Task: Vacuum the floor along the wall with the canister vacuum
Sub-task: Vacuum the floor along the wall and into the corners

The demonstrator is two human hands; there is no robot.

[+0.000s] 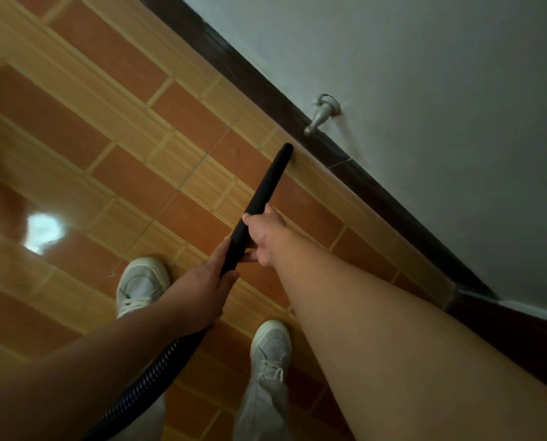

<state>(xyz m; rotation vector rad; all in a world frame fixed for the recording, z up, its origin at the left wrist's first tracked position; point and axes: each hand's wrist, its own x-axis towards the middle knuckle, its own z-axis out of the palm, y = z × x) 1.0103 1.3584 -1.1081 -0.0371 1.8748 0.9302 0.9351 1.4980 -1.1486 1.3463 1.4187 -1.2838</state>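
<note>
A black vacuum wand slants up and to the right, its tip on the tiled floor close to the dark baseboard. My right hand grips the wand partway along. Lower down, my left hand holds its near end. A ribbed black hose runs from under my left hand toward the bottom edge. The canister itself is out of view.
A metal door stop sticks out of the pale wall just above the baseboard, right of the wand tip. My two white shoes stand on the orange and tan tiles. A dark ledge sits at lower right.
</note>
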